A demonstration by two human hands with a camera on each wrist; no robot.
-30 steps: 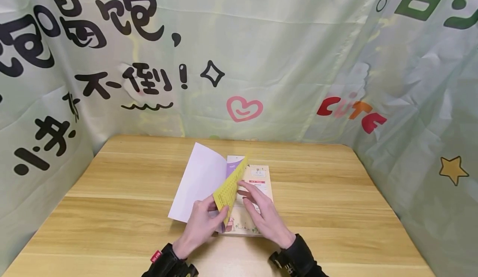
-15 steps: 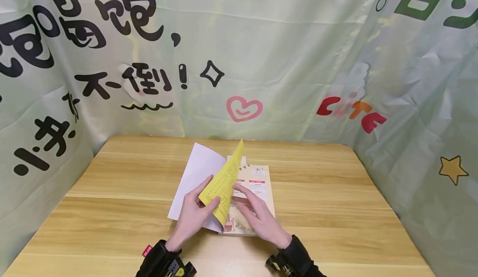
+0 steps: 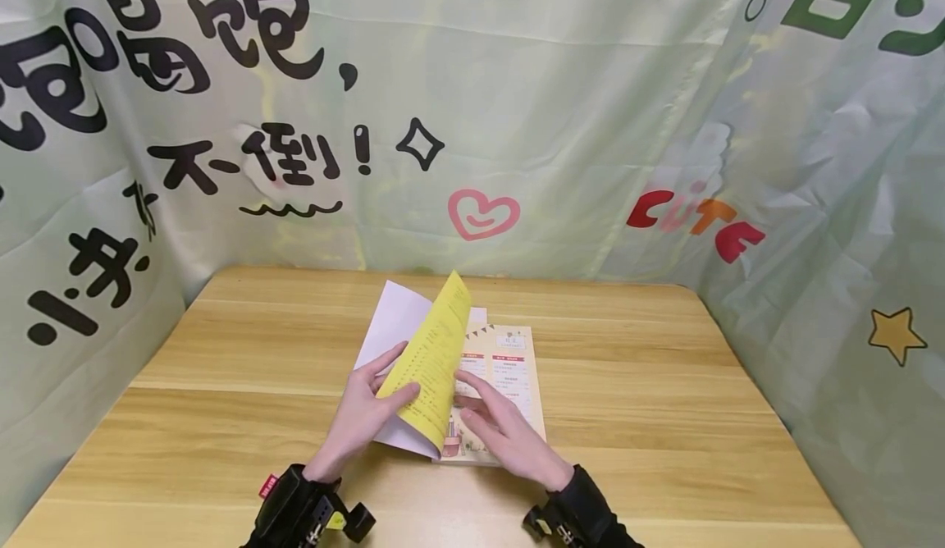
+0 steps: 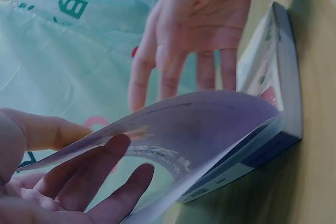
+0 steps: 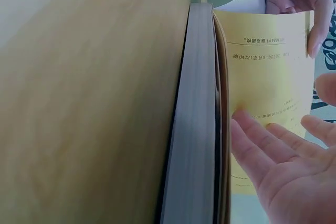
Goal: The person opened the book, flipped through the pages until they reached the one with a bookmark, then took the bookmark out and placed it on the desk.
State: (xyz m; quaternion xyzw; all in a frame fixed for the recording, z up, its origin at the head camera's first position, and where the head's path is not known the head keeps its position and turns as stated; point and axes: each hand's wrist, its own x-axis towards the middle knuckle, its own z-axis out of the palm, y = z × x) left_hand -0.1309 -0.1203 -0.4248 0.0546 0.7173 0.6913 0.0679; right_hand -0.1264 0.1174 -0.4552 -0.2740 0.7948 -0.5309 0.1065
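On the pale wooden table [image 3: 221, 367], the left hand [image 3: 365, 417] pinches the thin, floppy yellow page [image 3: 431, 359] of the thick paperback book [image 3: 502, 384] at its free edge, while the right hand [image 3: 502, 433] rests open-fingered on the printed page, judged a light, tearable sheet.

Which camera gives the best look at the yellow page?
The head view: the yellow page shows whole, lifted by the left hand. The right wrist sees its printed face partly; the left wrist only its shadowed underside.

Left hand [image 3: 367, 411] fingers spread, thumb pinching inward, right hand [image 3: 500, 436] flat, fingers extended forward
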